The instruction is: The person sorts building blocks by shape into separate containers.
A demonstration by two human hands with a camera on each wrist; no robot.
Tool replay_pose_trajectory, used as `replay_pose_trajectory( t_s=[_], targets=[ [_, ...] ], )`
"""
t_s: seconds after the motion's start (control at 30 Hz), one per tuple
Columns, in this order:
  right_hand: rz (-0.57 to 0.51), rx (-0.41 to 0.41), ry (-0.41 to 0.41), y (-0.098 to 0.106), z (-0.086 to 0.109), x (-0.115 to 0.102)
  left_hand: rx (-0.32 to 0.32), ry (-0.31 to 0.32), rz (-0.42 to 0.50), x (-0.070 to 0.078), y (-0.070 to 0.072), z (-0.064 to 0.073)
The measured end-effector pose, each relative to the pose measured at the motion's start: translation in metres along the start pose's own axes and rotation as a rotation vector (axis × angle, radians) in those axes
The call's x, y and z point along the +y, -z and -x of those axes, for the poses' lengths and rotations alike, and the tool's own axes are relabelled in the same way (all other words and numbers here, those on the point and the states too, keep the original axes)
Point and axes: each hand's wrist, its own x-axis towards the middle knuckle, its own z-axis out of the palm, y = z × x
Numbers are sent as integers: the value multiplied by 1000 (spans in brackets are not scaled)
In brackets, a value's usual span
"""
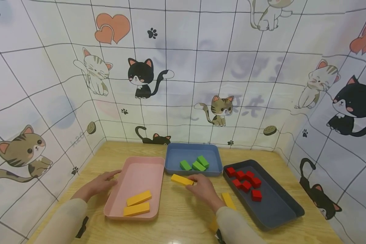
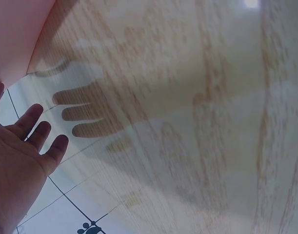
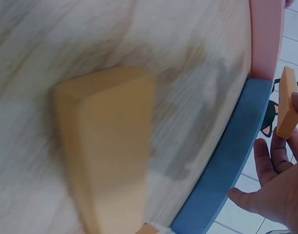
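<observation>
My right hand pinches one end of a yellow block between thumb and fingers, in front of the blue tray. The same held block shows at the right of the right wrist view. At the left edge of the pink tray, my left hand has its fingers extended and holds nothing; in the left wrist view its fingers are spread. Two yellow blocks lie side by side at the pink tray's near end. Another yellow block is on the table beside my right wrist.
Several green blocks sit in the blue tray. The dark grey tray at the right contains several red blocks. A yellow piece is partly hidden by my right sleeve. Cat-print cloth surrounds the wooden table.
</observation>
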Motion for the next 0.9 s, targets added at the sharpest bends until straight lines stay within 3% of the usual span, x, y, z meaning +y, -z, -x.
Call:
replay_pose_trajectory(
  t_s=[0.17,0.37,0.9],
  targets=[
    [-25,-23,50,-5,-4,-10,-4,-23,-32,-4,0,-1],
    [-29,-31,96,-15,-10,-21,14,16,-12,-1,-1,-2],
    [-99,-130,130,-59,-32,-48,22,33,-12,-2,-2,-3]
  ],
)
